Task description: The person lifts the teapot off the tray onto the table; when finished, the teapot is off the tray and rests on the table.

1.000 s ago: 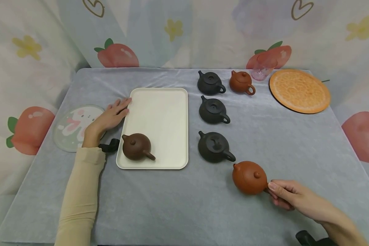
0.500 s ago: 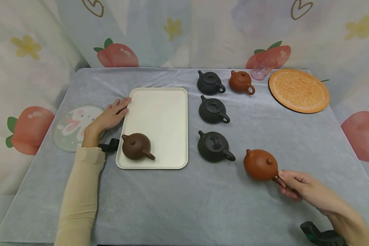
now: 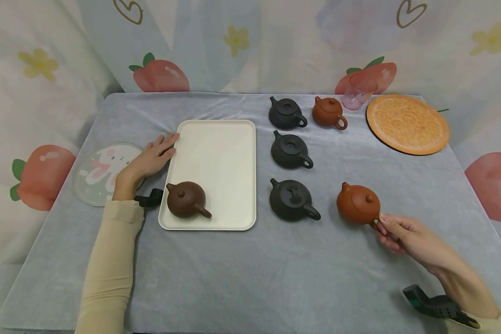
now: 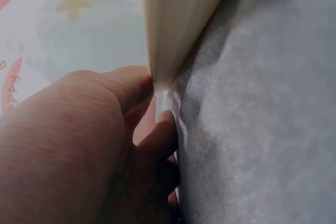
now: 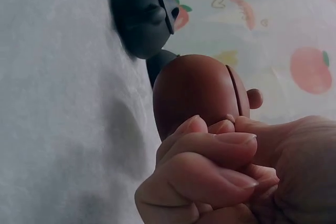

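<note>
My right hand pinches an orange-brown clay teapot by its handle, at the right of the dark teapots in the head view. Its rounded body and lid knob show past my curled fingers in the right wrist view, and a shadow falls on the cloth beside it. My left hand rests at the left rim of a cream rectangular tray, its fingers extended along the edge. In the left wrist view the thumb touches the tray's side. A dark brown teapot sits on the tray's front left.
Black teapots stand in a column, one at the back, one in the middle and one in front. A small reddish-brown teapot, a pink clear glass and a round orange mat line the back right. A rabbit-print mat lies left.
My right hand has carried the orange-brown teapot rightward and toward the back, beside the front black teapot. The left hand and tray have stayed in place.
</note>
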Tool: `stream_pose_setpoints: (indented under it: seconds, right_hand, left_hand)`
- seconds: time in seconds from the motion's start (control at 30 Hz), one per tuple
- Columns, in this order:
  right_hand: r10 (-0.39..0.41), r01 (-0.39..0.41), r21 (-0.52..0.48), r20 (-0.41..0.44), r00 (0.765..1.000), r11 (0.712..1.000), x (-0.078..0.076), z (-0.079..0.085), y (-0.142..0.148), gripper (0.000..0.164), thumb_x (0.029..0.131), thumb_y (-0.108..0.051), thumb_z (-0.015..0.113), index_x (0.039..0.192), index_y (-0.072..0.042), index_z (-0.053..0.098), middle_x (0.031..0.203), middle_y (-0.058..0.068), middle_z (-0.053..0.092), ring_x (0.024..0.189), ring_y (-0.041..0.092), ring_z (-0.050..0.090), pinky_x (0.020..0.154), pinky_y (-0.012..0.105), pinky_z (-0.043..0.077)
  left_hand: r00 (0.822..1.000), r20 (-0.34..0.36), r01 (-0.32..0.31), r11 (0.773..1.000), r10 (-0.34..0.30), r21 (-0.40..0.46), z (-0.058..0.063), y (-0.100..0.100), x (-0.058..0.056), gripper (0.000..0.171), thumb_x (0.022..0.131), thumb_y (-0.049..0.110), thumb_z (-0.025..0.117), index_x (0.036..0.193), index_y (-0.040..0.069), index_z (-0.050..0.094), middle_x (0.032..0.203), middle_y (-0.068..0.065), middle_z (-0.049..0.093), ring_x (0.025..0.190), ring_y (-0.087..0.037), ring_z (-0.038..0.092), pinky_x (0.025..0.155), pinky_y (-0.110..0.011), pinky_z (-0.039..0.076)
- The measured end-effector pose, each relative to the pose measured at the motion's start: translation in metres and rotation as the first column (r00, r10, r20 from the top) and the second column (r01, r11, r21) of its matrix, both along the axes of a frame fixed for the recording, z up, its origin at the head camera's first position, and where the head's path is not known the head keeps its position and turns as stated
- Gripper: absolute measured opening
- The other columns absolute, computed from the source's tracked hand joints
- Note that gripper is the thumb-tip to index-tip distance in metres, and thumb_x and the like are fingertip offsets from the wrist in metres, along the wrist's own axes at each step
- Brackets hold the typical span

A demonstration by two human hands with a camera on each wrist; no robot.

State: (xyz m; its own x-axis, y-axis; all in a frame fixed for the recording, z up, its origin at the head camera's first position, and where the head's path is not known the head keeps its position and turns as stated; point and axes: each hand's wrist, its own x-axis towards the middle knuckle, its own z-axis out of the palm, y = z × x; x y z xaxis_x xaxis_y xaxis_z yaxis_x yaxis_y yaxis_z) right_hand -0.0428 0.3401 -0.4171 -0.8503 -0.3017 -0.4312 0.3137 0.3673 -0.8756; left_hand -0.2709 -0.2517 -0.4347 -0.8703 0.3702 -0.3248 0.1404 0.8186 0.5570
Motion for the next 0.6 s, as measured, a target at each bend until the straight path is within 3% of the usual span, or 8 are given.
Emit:
stream_pose_setpoints:
  seconds: [0.27,0.6]
  right_hand:
    - [-0.01,0.01,-0.051,0.006,1.0,0.999,-0.016,0.001,0.003,0.04,0.109,-0.028,0.032,0.09,0.003,0.048,0.073,-0.002,0.049,0.057,0.022,0.038,0.056,0.044,0.024]
    - [-0.071,0.07,0.024,0.022,0.997,0.997,-0.039,0.004,0.001,0.048,0.107,-0.039,0.035,0.093,0.005,0.049,0.077,0.0,0.05,0.059,0.013,0.043,0.057,0.043,0.025]
  left_hand:
    - [1.0,-0.002,0.006,1.0,-0.006,0.014,0.001,0.0,0.002,0.061,0.106,0.047,0.03,0.159,0.026,0.007,0.164,-0.013,0.003,0.15,-0.034,-0.012,0.119,-0.054,-0.009]
    - [1.0,-0.002,0.004,1.0,-0.004,0.003,-0.001,0.0,0.0,0.062,0.105,0.048,0.03,0.158,0.027,0.008,0.164,-0.011,0.003,0.15,-0.034,-0.013,0.119,-0.056,-0.009]
